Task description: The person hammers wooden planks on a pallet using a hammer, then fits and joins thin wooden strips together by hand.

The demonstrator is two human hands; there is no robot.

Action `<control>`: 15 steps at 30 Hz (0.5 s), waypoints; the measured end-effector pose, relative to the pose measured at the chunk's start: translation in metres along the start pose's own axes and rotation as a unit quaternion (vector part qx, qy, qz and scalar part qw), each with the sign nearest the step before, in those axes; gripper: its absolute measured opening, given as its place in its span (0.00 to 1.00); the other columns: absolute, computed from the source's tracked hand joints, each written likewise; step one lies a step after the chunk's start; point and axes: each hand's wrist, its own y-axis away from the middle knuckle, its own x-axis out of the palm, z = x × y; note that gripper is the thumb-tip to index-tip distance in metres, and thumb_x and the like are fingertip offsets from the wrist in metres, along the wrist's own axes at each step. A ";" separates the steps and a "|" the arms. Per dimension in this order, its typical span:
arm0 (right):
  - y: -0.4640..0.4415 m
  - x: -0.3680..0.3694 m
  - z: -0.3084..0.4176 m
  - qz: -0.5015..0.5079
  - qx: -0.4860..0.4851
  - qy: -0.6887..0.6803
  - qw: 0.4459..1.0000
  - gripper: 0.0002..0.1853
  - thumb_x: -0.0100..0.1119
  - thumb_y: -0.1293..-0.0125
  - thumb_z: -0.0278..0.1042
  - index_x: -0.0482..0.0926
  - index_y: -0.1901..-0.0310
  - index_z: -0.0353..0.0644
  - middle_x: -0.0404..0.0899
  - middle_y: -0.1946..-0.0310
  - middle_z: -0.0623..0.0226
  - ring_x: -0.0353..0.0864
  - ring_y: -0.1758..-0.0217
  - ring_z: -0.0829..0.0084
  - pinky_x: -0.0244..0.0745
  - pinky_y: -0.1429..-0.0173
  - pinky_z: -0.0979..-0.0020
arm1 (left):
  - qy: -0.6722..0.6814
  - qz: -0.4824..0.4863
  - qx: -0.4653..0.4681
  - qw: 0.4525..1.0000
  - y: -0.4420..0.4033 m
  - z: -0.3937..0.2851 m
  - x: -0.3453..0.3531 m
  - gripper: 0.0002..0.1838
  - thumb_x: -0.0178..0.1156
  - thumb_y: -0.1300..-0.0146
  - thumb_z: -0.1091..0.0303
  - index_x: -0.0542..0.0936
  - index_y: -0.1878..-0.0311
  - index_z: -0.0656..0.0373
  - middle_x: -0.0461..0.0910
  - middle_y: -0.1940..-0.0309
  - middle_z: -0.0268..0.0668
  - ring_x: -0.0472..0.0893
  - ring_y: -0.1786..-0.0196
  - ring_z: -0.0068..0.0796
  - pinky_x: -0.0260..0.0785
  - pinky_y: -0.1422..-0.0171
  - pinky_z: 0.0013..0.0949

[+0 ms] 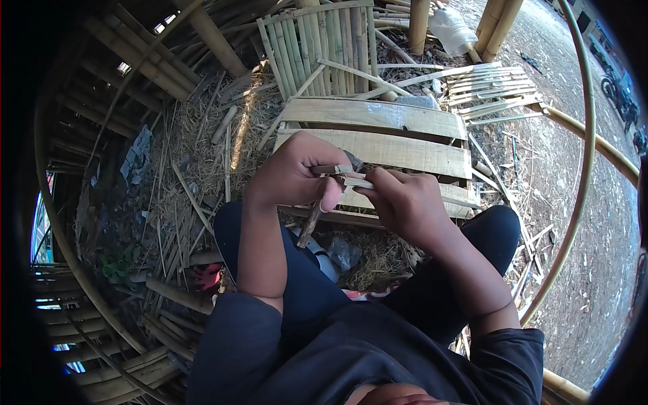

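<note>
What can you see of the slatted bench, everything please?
The bench looks pale and wooden, perhaps bamboo: broad slats run left to right with dark gaps between, and the farthest has a dark mark at its near edge. It sits low and roughly level over littered ground. The left hand and right hand partly hide it; contact is unclear.

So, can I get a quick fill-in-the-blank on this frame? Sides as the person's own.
1. The right hand holds a pale strip close to the ____ hand.
2. The wide planks lie ____ (in front of/behind) the person.
3. The open grey ground is on the person's ____ side.
4. The red scrap is on the person's ____ side.

Missing: left; in front of; right; left.
</note>
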 end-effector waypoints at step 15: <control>0.000 0.003 -0.001 -0.004 0.022 -0.030 0.999 0.11 0.66 0.29 0.33 0.72 0.64 0.41 0.76 0.78 0.56 0.80 0.76 0.48 0.69 0.73 0.53 | -0.019 -0.032 -0.038 0.999 -0.003 0.000 0.007 0.36 0.67 0.38 0.30 0.85 0.68 0.63 0.77 0.81 0.32 0.75 0.77 0.19 0.66 0.71 0.29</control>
